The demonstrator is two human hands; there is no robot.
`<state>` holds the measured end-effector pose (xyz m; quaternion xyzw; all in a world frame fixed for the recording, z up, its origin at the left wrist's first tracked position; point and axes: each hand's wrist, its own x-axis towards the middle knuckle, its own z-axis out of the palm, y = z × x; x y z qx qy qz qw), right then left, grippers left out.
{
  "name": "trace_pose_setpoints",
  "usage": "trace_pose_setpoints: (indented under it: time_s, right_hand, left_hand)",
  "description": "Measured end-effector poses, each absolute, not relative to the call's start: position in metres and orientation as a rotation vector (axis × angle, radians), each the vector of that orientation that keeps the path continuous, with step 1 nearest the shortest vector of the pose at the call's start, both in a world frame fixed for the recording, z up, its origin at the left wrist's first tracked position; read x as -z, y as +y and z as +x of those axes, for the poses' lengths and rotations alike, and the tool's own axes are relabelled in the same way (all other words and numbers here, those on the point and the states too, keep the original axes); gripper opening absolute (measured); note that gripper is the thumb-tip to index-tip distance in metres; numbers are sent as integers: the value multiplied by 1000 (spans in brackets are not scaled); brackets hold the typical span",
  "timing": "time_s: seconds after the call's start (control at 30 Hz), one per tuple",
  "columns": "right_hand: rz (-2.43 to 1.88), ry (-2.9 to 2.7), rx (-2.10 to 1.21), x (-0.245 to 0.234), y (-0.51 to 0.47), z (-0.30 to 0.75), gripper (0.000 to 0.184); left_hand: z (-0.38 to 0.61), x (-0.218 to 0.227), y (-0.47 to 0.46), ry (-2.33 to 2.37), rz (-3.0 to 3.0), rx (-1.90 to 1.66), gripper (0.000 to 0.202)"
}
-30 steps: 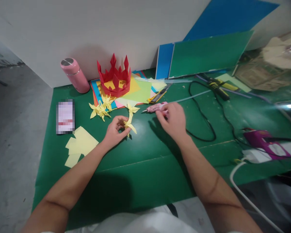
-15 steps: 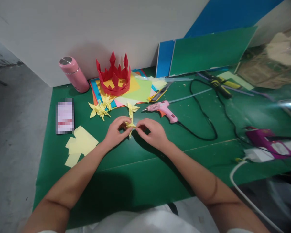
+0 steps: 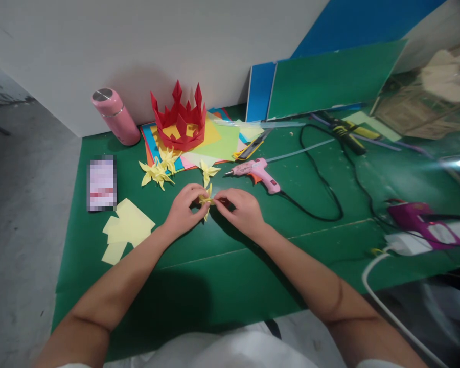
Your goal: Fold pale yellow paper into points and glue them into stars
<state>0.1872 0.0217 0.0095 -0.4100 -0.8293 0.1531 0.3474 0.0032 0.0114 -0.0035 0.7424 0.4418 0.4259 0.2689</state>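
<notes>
Between my fingertips is a yellow folded paper flower (image 3: pixel 207 200), its pointed petals sticking out above and below. My left hand (image 3: pixel 186 207) pinches it from the left, and my right hand (image 3: pixel 240 208) pinches its right side; the fingers hide part of it. Just beyond lies another yellow paper flower (image 3: pixel 207 173). A cluster of yellow paper flowers (image 3: pixel 159 171) rests farther left, in front of a red paper crown (image 3: pixel 180 122). The pink glue gun (image 3: pixel 258 174) lies to the right, nozzle pointing left. Yellow paper pieces (image 3: pixel 128 227) lie beside my left forearm.
A pink bottle (image 3: pixel 117 117) and a blurred-out phone (image 3: pixel 101 184) stand and lie at left. Coloured paper sheets (image 3: pixel 224 143) sit under the crown, a utility knife (image 3: pixel 253 145) beside them. The glue gun's black cord loops right, toward a purple power strip (image 3: pixel 417 220) and screwdriver (image 3: pixel 348 138).
The held flower has turned slightly between my fingers, an upper petal now pointing up, apart from the loose flower behind. My hands stay nearly in place; the view shifts a little.
</notes>
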Motion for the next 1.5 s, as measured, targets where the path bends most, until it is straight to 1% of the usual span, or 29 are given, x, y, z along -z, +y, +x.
trace_pose_setpoints:
  time_s: [0.1,0.27,0.37,0.5,0.93,1.13,1.5]
  right_hand:
    - [-1023,-2179,-378,-9,23,188,11]
    - [-993,-2187,-395,-6,23,188,11]
    - [-981,-2198,-397,-5,23,188,13]
    - [-989,-2239,-399,-3,23,188,16]
    - [-901,-2361,-259,-2,25,188,15]
    - [-883,-2384,-278,-5,24,187,15]
    - [-899,-2425,-191,-3,23,186,17]
  left_hand:
    - [3,2,10,1165,1990,-1117,14]
    - [2,0,9,1160,1969,-1068,25]
    - [2,1,9,1158,1981,-1045,27]
    - [1,1,9,1146,2001,-1027,26]
    - [1,1,9,1152,2015,-1000,29]
    - [1,1,8,1158,2016,-985,30]
    - [2,0,8,1168,2055,-980,24]
